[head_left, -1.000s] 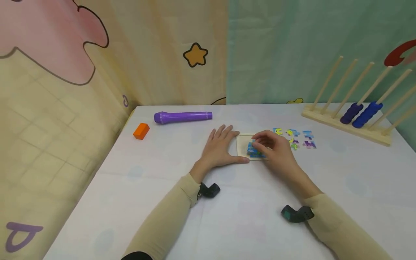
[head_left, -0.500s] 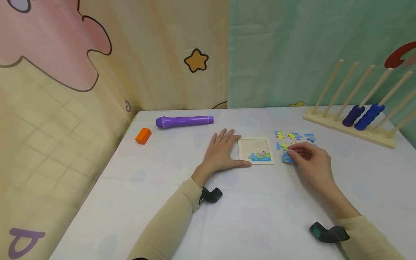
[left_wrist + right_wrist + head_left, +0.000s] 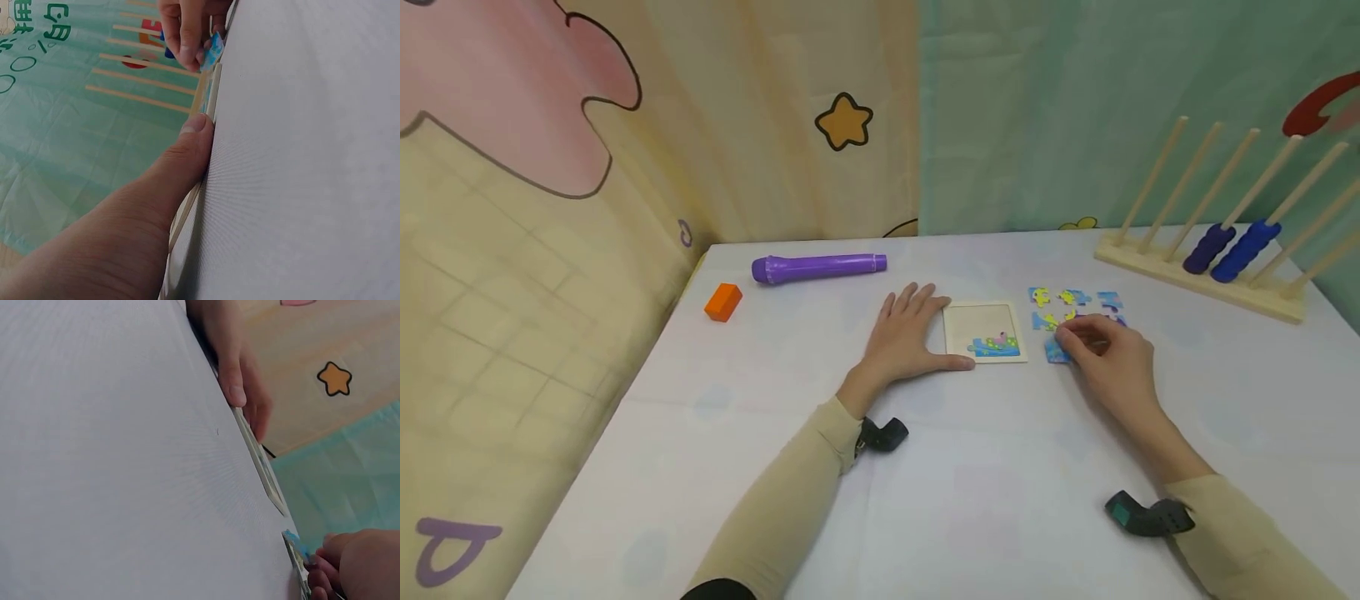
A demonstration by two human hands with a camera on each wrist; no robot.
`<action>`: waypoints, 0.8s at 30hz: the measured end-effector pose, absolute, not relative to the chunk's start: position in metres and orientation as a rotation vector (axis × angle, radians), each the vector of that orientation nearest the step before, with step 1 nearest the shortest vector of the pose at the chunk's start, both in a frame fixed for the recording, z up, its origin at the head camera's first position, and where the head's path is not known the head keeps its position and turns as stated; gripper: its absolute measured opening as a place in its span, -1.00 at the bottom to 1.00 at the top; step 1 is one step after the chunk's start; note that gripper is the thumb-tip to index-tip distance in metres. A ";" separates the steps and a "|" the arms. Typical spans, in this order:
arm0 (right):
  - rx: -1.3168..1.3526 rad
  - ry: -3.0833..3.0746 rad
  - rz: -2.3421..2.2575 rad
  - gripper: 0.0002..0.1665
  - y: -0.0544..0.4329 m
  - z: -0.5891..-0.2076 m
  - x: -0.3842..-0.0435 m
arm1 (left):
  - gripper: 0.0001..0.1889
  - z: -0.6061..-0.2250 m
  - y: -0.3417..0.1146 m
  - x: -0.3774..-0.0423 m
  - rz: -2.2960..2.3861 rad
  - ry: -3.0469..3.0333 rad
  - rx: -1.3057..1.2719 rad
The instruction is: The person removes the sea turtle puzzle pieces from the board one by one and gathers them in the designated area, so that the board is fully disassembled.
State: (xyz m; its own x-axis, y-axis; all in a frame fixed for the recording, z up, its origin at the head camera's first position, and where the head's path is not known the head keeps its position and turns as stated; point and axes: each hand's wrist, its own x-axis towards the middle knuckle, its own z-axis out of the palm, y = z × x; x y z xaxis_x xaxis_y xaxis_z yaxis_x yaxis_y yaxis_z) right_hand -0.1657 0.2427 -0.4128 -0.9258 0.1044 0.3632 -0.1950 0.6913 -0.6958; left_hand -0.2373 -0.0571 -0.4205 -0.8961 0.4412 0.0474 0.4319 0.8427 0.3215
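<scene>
A square wooden puzzle tray [image 3: 970, 322] lies on the white table, with joined blue, green and pink pieces [image 3: 996, 346] in its lower right part. My left hand [image 3: 904, 337] rests at the tray's left side, fingers spread, its thumb along the near edge. To the right of the tray, my right hand [image 3: 1116, 362] pinches a blue puzzle piece [image 3: 1055, 351] between thumb and fingers. The left wrist view shows that piece [image 3: 214, 52] tilted up off the table. Several loose puzzle pieces [image 3: 1040, 297] lie just beyond the right hand, which partly hides them.
A purple toy microphone [image 3: 820, 267] lies near the back edge, and an orange block [image 3: 723, 302] sits at the left. At the back right stands a wooden peg rack [image 3: 1202, 279] with dark blue and purple beads. Patterned curtains hang behind the table.
My right hand has moved from above the tray to the right, beside the loose pieces, uncovering the joined pieces. Over the last half second it has barely shifted. My left hand stays at the tray.
</scene>
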 end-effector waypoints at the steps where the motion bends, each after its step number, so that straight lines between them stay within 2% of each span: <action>1: 0.065 -2.528 1.078 -0.73 0.242 -0.412 -0.166 | 0.16 -0.420 -0.058 -0.237 0.513 2.988 0.704; 11: 0.032 -2.510 1.052 -0.74 0.229 -0.412 -0.165 | 0.16 -0.419 -0.058 -0.238 0.519 2.973 0.706; 18: 0.244 -2.480 1.047 -0.83 0.206 -0.415 -0.172 | 0.17 -0.416 -0.059 -0.239 0.509 2.977 0.709; 24: 0.389 -2.508 1.035 -0.81 0.185 -0.416 -0.181 | 0.17 -0.417 -0.058 -0.240 0.512 2.993 0.708</action>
